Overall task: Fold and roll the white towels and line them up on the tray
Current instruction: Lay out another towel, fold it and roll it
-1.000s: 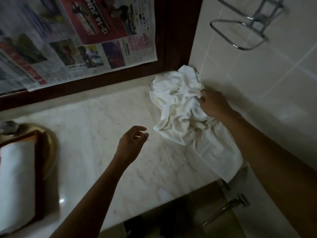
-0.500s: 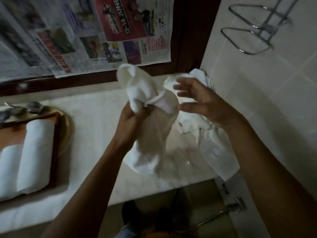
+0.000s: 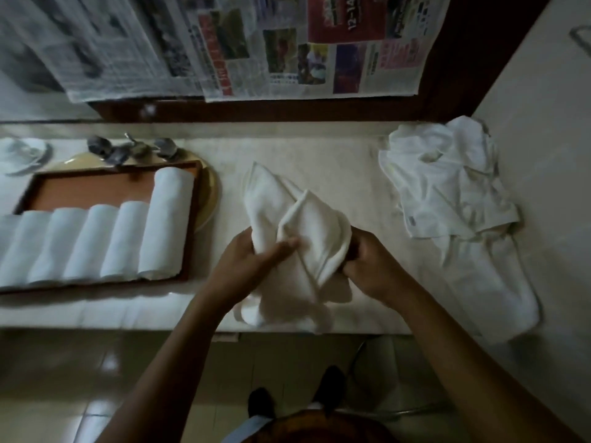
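A crumpled white towel [image 3: 307,219] is held from both sides over the counter [image 3: 351,174]. Its left edge is gripped by the left hand [image 3: 249,263], and its right fold is clenched in the right hand [image 3: 367,270]. Left of the grip, rolled towels [image 3: 96,241] are lined up on the tray [image 3: 96,190]. To the right, a loose pile of towels [image 3: 447,193] is heaped.

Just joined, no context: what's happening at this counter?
A person holds one crumpled white towel over the counter, left hand and right hand both gripping it. A row of rolled towels already lies on the tray to the left; a pile of loose towels waits at the right.
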{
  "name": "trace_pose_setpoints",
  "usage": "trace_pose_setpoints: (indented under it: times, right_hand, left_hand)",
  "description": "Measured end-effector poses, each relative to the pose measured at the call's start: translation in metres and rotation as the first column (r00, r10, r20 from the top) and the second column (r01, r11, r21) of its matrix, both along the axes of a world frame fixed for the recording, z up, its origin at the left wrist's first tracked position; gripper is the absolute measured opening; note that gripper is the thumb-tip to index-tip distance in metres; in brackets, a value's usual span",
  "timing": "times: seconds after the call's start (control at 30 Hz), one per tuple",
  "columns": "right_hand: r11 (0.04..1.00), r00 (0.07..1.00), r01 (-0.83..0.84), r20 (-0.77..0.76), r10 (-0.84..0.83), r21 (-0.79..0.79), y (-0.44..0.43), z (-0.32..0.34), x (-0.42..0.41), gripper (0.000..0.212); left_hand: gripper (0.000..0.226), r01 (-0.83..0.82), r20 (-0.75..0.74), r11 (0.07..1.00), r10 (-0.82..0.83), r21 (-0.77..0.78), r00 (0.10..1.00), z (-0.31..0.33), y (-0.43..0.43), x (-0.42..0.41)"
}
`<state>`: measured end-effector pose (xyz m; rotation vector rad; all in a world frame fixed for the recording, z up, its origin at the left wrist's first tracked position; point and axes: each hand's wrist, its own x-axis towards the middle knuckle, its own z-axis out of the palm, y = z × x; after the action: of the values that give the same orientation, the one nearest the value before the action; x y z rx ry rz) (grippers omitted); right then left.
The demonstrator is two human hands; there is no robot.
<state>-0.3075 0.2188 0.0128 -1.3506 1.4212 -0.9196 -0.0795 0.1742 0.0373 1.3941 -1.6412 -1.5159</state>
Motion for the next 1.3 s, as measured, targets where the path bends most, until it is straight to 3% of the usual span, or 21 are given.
trace_pose_setpoints:
  times: [0.07, 0.13, 0.2, 0.27, 0.37, 0.53, 0.67, 0.77, 0.83, 0.93, 1.0, 1.13, 1.2, 1.3]
  right_hand:
    - [0.999, 0.992, -0.007, -0.126, 0.001, -0.047, 0.005, -0.001, 0.009, 0.054]
    - [0.999, 0.977, -0.002, -0.215, -0.007, -0.042, 0.011, -0.003, 0.016, 0.052]
    - [1.000, 0.966, -0.007, -0.259, 0.001, -0.019, 0.023, -0.002, 0.026, 0.060]
    - [1.000, 0.970, -0.008, -0.242, 0.002, -0.025, 0.037, 0.000, 0.038, 0.064]
    - [0.999, 0.989, 0.006, -0.147, -0.013, -0.049, 0.057, 0.002, 0.053, 0.049]
    - [0.990, 0.942, 0.112, -0.328, -0.078, 0.085, 0.079, -0.013, 0.071, 0.060]
    - [0.993, 0.982, 0.100, -0.170, -0.087, 0.069, 0.087, 0.013, 0.107, 0.040]
    - [0.995, 0.971, 0.079, -0.231, -0.063, 0.061, 0.086, 0.027, 0.140, 0.036]
    - [0.993, 0.954, 0.116, -0.282, -0.102, 0.034, 0.080, 0.025, 0.157, 0.039]
    - [0.986, 0.933, 0.156, -0.316, -0.169, -0.066, 0.069, 0.020, 0.166, 0.027]
    - [0.982, 0.944, 0.176, -0.272, -0.189, -0.071, 0.064, 0.020, 0.166, 0.022]
    - [0.980, 0.980, 0.198, -0.014, -0.198, 0.002, 0.060, 0.027, 0.175, 0.026]
    - [0.982, 0.982, 0.189, -0.002, -0.189, -0.019, 0.060, 0.029, 0.179, 0.022]
    - [0.976, 0.976, 0.209, -0.056, -0.212, -0.056, 0.056, 0.030, 0.177, 0.008]
  left_hand:
    - [0.046, 0.006, -0.156, 0.997, 0.006, 0.078, 0.988, -0.010, 0.006, 0.027]
    - [0.044, -0.057, -0.353, 0.981, 0.122, 0.187, 0.928, -0.018, 0.009, 0.057]
    - [0.046, -0.086, -0.411, 0.965, 0.185, 0.247, 0.893, -0.022, 0.011, 0.086]
    - [0.039, -0.076, -0.307, 0.986, 0.120, 0.150, 0.944, -0.021, 0.012, 0.109]
    - [0.036, -0.021, -0.184, 1.000, 0.016, -0.022, 0.983, -0.015, 0.014, 0.128]
    - [0.023, 0.089, -0.118, 0.979, -0.112, -0.183, 0.987, -0.001, 0.018, 0.127]
    - [0.020, 0.232, 0.131, 0.913, -0.199, -0.334, 0.971, -0.003, 0.032, 0.105]
    - [0.010, 0.238, 0.135, 0.912, -0.204, -0.334, 0.970, 0.003, 0.037, 0.094]
    - [0.009, 0.253, 0.135, 0.905, -0.219, -0.343, 0.966, 0.008, 0.033, 0.096]
    - [0.014, 0.275, 0.135, 0.887, -0.242, -0.370, 0.961, 0.012, 0.024, 0.110]
    - [0.013, 0.300, 0.234, 0.849, -0.215, -0.435, 0.948, 0.011, 0.020, 0.122]
    - [0.015, 0.346, 0.416, 0.723, -0.089, -0.598, 0.905, 0.005, 0.019, 0.130]
    - [0.017, 0.338, 0.359, 0.763, -0.149, -0.551, 0.922, 0.001, 0.024, 0.130]
    - [0.003, 0.208, 0.064, 0.911, -0.198, -0.356, 0.978, 0.000, 0.029, 0.130]
